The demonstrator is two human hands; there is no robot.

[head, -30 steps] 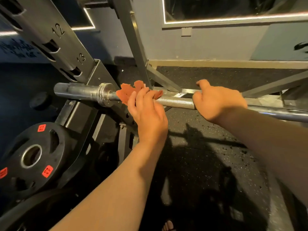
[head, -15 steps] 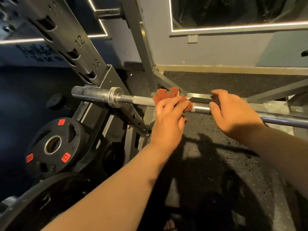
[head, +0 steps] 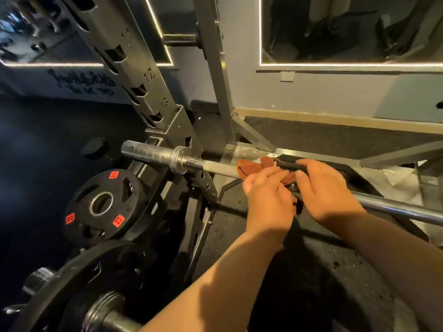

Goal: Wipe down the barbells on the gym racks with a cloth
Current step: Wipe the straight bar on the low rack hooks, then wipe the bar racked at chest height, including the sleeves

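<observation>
There is one barbell (head: 211, 167). It lies low across the rack, running from far left to near right, and its bare left end sticks out past the slanted rack post (head: 134, 68) marked 12 and 13. One orange-brown cloth (head: 251, 167) is draped over the bar's rough-textured middle section, just right of the collar.

Both hands are on the bar, side by side and almost touching. The left hand (head: 266, 195) is curled down over the cloth, pressing it around the bar, and a scrap of the cloth hangs out below the palm. The right hand (head: 326, 192) is closed narrowly around the bar itself, its thumb against the cloth's right edge.

Two black weight plates sit at the left. The small plate (head: 103, 204) carries three orange labels, and the larger plate (head: 79, 279) is nearer and partly cut off by the frame. Two mirrors (head: 347, 29) hang on the far wall.

The hands hide the stretch of bar beneath them and most of the cloth. The bar's right end runs out of view. The label print is too small to read.
</observation>
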